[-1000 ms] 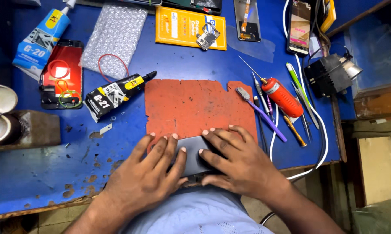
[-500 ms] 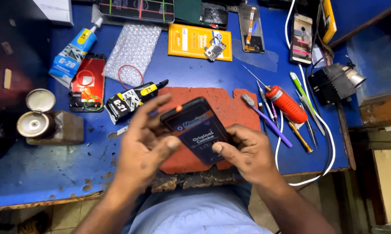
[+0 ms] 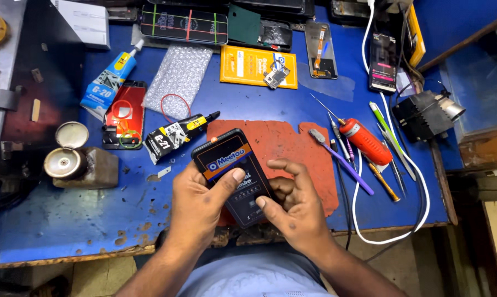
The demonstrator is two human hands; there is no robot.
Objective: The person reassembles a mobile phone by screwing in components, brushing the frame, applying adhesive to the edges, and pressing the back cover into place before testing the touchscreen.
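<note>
Blue and well scuffed, the surface [image 3: 259,110] is crowded with repair clutter, and right over its near edge both hands are up and busy. Left hand [image 3: 196,206] grasps the phone screen [image 3: 233,176] from its left side, thumb laid across the face, while the right hand [image 3: 292,212] grips the lower right corner, fingers curled over the edge. Held tilted, top end pointing toward the far left corner, it seems angled that way so the face meets the eye (a checking hold, I'd judge). The panel is black, rounded at the corners, with an orange and blue sticker band over its upper half and pale print below. Under it lies a torn red mat [image 3: 284,154], likely padding for delicate parts. A black glue tube [image 3: 177,135] sits just left of the mat; an orange-handled tool [image 3: 364,142] rests to its right, close at hand.
</note>
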